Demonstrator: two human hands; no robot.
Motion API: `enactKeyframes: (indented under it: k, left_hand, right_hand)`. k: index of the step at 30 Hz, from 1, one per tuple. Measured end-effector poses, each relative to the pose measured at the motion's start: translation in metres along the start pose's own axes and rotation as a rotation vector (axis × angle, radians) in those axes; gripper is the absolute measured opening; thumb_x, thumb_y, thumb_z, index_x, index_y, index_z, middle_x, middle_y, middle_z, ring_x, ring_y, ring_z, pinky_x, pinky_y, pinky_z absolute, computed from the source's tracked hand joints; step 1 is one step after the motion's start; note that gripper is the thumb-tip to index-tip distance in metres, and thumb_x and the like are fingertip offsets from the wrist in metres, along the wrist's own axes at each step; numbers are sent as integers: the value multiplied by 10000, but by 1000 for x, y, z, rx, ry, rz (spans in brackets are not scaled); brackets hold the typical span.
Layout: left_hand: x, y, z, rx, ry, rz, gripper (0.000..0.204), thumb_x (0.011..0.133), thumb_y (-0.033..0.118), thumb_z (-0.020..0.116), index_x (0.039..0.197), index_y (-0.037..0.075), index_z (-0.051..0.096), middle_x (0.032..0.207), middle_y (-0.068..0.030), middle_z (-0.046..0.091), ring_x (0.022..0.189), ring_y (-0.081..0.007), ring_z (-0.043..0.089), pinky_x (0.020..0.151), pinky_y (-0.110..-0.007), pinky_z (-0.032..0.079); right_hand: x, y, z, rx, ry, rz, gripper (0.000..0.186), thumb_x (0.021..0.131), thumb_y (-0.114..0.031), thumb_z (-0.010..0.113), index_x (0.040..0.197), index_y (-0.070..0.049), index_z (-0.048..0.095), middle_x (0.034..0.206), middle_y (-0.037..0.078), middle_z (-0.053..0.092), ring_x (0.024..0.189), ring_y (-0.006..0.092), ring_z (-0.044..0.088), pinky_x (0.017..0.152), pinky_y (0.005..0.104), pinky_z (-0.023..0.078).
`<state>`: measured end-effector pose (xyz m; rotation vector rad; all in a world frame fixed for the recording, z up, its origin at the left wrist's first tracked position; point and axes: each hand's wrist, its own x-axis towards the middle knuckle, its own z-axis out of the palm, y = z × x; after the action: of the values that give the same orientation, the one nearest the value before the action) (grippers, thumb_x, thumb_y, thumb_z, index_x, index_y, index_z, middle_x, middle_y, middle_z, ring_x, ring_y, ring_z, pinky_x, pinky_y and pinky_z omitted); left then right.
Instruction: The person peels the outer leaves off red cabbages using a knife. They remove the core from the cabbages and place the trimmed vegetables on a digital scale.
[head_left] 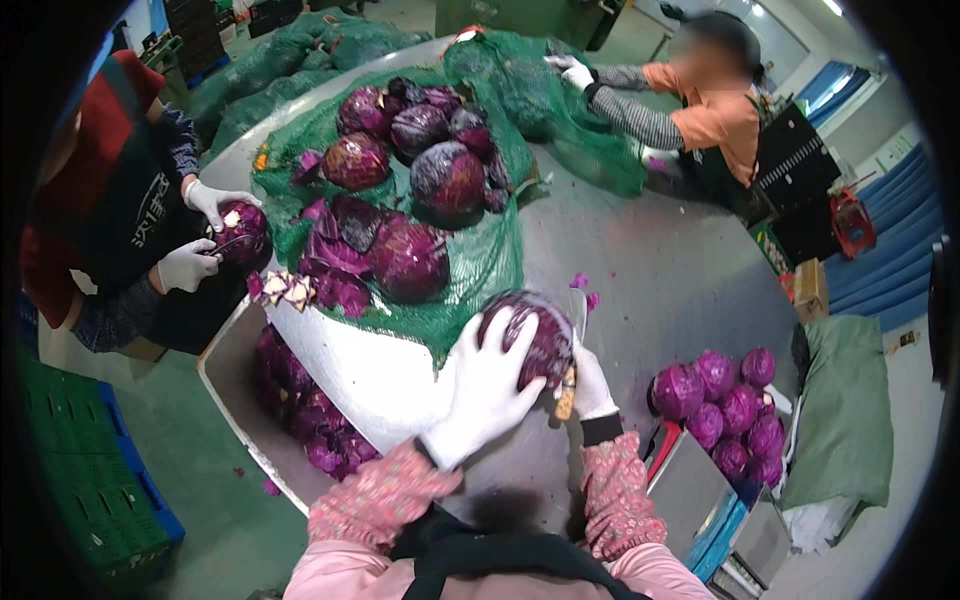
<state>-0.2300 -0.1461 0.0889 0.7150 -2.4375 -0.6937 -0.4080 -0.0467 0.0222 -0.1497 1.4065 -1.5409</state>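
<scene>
A purple cabbage [545,355] is at the middle of the metal table, under my gloved left hand [490,380]. The fingers of that hand spread over the cabbage's near left side and grip it. My right hand [592,385], also in a white glove, is closed around a knife [564,395] on the cabbage's right side. The knife's yellowish handle points toward me, and its blade rises beside the cabbage; the fingers on the handle are partly hidden. Loose purple leaf scraps [580,281] lie just beyond the blade.
A green net [490,265] holds several cabbages [447,180]. Trimmed cabbages [738,405] pile up at right. A bin [240,400] at left holds purple leaves [310,415]. A co-worker's hands [187,267] trim a cabbage at left; another person [720,110] handles netting at far right.
</scene>
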Motion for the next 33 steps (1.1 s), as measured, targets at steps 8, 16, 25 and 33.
enactKeyframes:
  k: [8,16,25,33]
  left_hand:
    - [-138,35,-68,211,-223,-431,964,585,494,879,1415,157,521,1235,-188,484,1063,-368,510,801,-455,558]
    - [-158,13,-39,46,72,-226,1021,621,417,900,1430,47,401,1389,-262,450,1312,-489,392,1087,-564,348]
    - [-149,19,-33,49,-2,-167,914,657,422,855,1389,31,471,1410,-278,440,1287,-455,440,1049,-549,382]
    - [-146,25,-27,113,51,-174,783,621,349,851,1305,78,584,1374,-248,475,1231,-444,490,1006,-525,430]
  right_hand:
    - [-116,55,23,-196,-186,383,432,1010,-385,583,1223,-10,570,897,45,673,561,103,607,432,233,468]
    - [-179,69,5,-1154,-204,-513,379,917,-68,601,1281,7,528,1102,136,611,1055,260,615,923,359,496]
    - [-185,85,17,-1846,-164,-504,96,865,-126,576,948,-78,568,897,54,552,752,217,590,550,324,504]
    - [-185,68,34,-1455,-81,-614,177,849,-92,562,1012,-42,517,795,94,501,633,271,562,523,370,463]
